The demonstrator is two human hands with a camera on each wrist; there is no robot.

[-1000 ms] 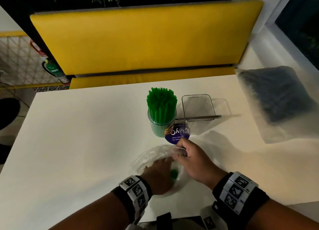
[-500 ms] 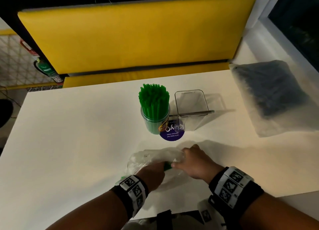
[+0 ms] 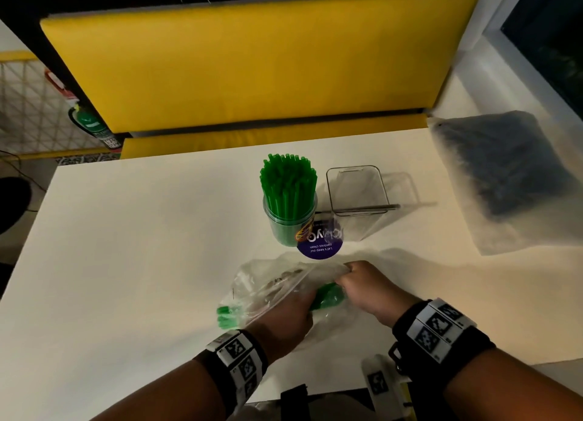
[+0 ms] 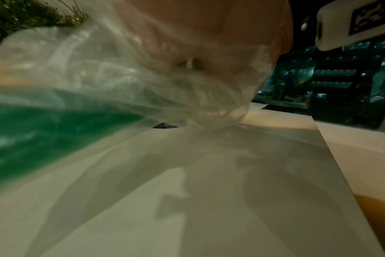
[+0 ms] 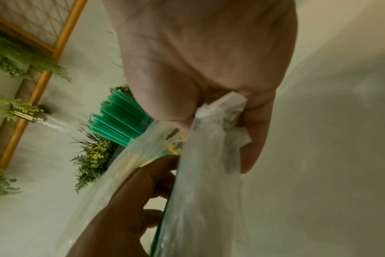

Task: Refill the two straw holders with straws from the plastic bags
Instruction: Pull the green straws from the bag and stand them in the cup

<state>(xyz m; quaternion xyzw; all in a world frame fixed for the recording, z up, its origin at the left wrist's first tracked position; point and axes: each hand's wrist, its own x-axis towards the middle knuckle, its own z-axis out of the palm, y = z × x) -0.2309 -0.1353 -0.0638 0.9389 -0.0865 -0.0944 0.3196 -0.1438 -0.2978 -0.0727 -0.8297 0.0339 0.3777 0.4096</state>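
Note:
A round clear holder (image 3: 288, 228) packed with upright green straws (image 3: 287, 180) stands mid-table. Right of it is an empty clear rectangular holder (image 3: 356, 188) with a thin dark straw (image 3: 362, 208) across its front rim. Nearer me lies a crumpled clear plastic bag (image 3: 268, 285) with a bundle of green straws (image 3: 328, 296) in it. My left hand (image 3: 290, 310) grips that bundle, whose ends (image 3: 225, 318) poke out at the left. My right hand (image 3: 362, 281) pinches the bag's edge (image 5: 226, 111). A second bag of dark straws (image 3: 501, 168) lies at the far right.
A purple round label (image 3: 318, 242) sits at the foot of the two holders. The white table (image 3: 142, 247) ends at a yellow bench back (image 3: 252, 67) behind. A white ledge and a dark window are on the right.
The green bundle has slid leftward in my left hand, and its ends now stick out past my left wrist. My right hand keeps hold of the bag's edge.

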